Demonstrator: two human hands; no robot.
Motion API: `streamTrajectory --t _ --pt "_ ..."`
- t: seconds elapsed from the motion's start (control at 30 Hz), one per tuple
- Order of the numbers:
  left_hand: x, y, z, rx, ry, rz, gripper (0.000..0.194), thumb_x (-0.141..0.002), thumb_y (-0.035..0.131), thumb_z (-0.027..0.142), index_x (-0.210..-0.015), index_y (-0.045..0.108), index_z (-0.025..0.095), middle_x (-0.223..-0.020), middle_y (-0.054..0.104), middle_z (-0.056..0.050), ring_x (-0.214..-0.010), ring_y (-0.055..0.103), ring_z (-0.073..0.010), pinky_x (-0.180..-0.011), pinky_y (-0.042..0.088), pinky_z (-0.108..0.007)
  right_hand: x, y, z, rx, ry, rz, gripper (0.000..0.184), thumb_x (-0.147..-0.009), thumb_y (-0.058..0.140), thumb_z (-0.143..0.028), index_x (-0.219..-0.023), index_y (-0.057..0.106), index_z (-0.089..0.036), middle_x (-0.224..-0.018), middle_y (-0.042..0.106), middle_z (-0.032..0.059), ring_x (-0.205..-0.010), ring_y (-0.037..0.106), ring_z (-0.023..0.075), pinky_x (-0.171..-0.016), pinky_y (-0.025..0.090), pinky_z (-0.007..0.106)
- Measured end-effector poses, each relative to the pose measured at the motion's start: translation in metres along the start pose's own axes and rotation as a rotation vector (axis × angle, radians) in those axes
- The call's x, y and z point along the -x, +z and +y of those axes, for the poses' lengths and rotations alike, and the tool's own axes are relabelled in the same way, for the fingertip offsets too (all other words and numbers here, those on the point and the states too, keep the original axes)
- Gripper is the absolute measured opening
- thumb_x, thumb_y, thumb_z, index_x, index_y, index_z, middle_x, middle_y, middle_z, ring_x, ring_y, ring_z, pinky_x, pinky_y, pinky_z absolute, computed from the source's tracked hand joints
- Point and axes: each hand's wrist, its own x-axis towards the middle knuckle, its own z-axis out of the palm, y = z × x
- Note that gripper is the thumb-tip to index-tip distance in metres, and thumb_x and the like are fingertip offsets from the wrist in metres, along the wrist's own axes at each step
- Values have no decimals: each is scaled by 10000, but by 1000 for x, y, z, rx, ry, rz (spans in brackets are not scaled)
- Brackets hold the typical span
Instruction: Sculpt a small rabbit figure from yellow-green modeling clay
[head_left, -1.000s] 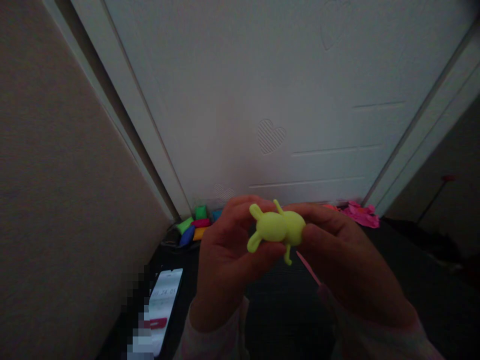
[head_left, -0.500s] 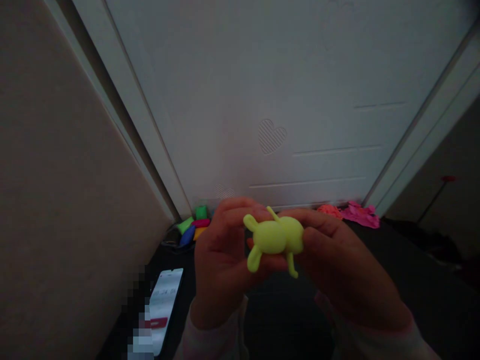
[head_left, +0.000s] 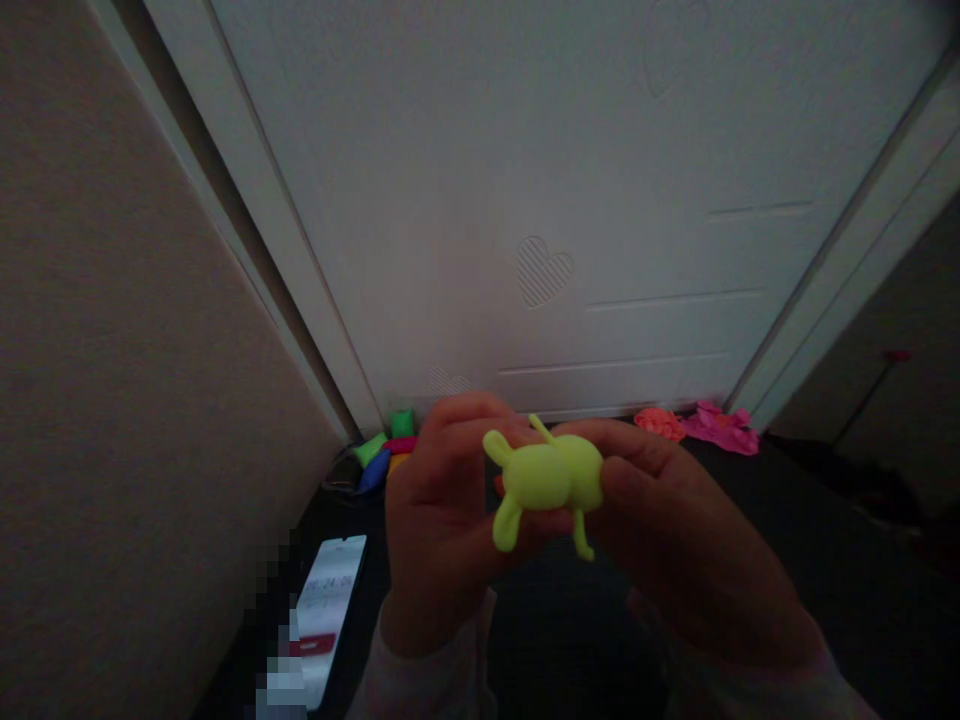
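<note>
A small yellow figure point(head_left: 551, 477), apparently modelling clay, is held up between both hands. It has a rounded head and body, two ear-like lobes on the left, and a thin limb above and below. My right hand point(head_left: 675, 530) pinches the rounded right end between thumb and fingers. Around the left side and behind it curls my left hand point(head_left: 442, 520), its thumb passing below the figure; the exact contact of its fingers is partly hidden. A small orange-red spot shows behind the figure, too little to name.
A lit phone point(head_left: 330, 600) lies on the dark surface at the left. Several coloured packets point(head_left: 375, 465) sit in the far left corner. Orange point(head_left: 660, 423) and pink crumpled pieces point(head_left: 724, 430) lie against the white door point(head_left: 450, 200). A wall point(head_left: 112, 400) rises at the left.
The yellow figure and both hands have shifted very slightly left. The grip looks the same.
</note>
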Motion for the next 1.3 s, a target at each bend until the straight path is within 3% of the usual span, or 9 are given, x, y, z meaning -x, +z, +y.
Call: streamTrajectory --t 0.3,0.5,0.77,0.9,1.03,1.2,1.3 --pt "1 1 -3 42 -17 19 253 -617 704 245 -863 648 237 -856 555 1 -787 519 -124 -682 452 -232 -1 1 3 27 -34 29 136 -736 630 -268 -866 670 -268 -793 681 -38 -709 617 56 -657 475 102" --pt "1 1 -5 140 -154 58 351 -563 744 241 -896 634 257 -833 556 9 -698 517 -100 -589 453 -192 0 -2 3 120 -110 127 152 -721 643 -227 -869 663 -257 -824 680 -12 -737 626 90 -676 501 170" --pt "2 -5 -4 252 -290 25 506 -638 666 385 -1110 550 243 -1011 578 -43 -865 553 -174 -751 489 -274 -2 0 5 242 -222 225 254 -686 671 -179 -912 619 -282 -873 669 -19 -800 634 127 -710 514 235" --pt "6 2 -4 214 -374 -17 412 -672 663 297 -1073 568 274 -1030 618 -36 -880 589 -175 -724 501 -255 -4 2 6 274 -276 240 246 -688 666 -158 -900 601 -266 -883 670 -17 -817 642 133 -723 529 241" --pt "7 9 -5 228 -466 23 278 -697 647 199 -969 624 257 -945 657 -7 -889 605 -157 -773 488 -239 -5 2 8 324 -317 236 244 -702 656 -155 -908 588 -264 -891 674 -22 -793 648 118 -700 536 213" --pt "2 9 -5 308 -546 93 194 -713 632 199 -899 649 249 -903 676 11 -840 613 -121 -761 479 -209 -5 -3 3 476 -311 181 209 -755 608 -214 -956 599 -270 -949 666 -11 -863 631 130 -751 524 227" --pt "1 4 -4 284 -607 126 177 -704 637 215 -880 654 229 -856 676 15 -733 600 -78 -684 466 -161 -4 -8 0 591 -320 194 172 -781 576 -222 -941 617 -270 -936 666 -12 -805 635 114 -679 526 192"
